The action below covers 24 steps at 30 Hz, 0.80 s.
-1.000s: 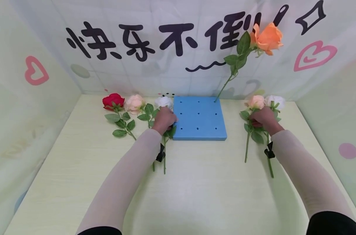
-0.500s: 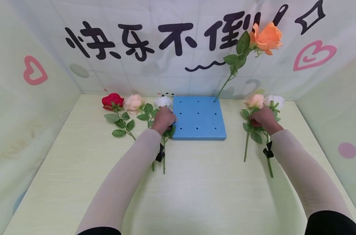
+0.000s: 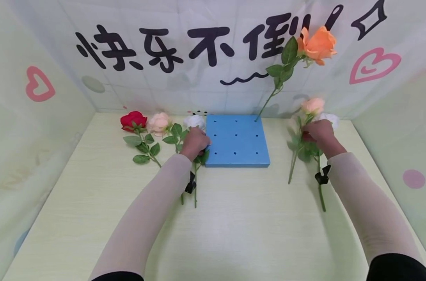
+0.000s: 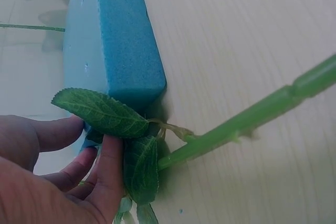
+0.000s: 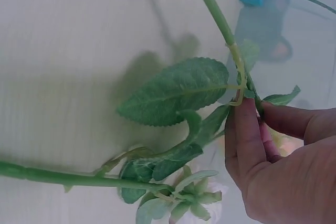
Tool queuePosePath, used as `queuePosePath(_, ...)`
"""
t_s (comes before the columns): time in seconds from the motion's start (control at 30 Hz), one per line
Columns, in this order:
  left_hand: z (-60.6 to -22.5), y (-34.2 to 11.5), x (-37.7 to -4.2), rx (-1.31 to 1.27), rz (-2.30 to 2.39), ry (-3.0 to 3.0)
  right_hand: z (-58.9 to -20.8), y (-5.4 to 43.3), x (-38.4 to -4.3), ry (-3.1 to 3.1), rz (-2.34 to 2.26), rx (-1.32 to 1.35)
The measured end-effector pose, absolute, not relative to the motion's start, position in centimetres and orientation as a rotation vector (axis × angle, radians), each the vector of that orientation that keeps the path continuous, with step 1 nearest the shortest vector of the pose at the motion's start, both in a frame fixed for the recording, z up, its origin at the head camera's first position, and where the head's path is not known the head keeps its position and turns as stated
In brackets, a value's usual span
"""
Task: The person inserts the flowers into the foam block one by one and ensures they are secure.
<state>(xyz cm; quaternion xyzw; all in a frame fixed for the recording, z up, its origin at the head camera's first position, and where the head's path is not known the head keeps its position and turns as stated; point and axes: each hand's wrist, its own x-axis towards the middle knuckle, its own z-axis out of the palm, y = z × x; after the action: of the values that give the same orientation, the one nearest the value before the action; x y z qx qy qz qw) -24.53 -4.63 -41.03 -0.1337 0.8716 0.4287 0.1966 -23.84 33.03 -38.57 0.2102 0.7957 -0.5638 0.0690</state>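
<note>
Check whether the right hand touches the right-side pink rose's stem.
Touching: the right wrist view shows the right hand pinching that stem between thumb and fingers.

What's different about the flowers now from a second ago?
The right hand went up a little, lifting the pink rose on the right in its fingers. The left hand stayed by the blue block, and the orange rose stayed stuck in it.

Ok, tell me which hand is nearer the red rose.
Left. The left hand is right of the red rose; the right hand is farther right, beyond the blue holed block.
</note>
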Motion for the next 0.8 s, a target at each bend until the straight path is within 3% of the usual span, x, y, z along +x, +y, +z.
queuePosePath(0.8, -41.4, -4.6, -24.7, -0.372, 1.21, 2.465, -35.5, 32.4, -21.6, 2.458, -1.996, 0.392)
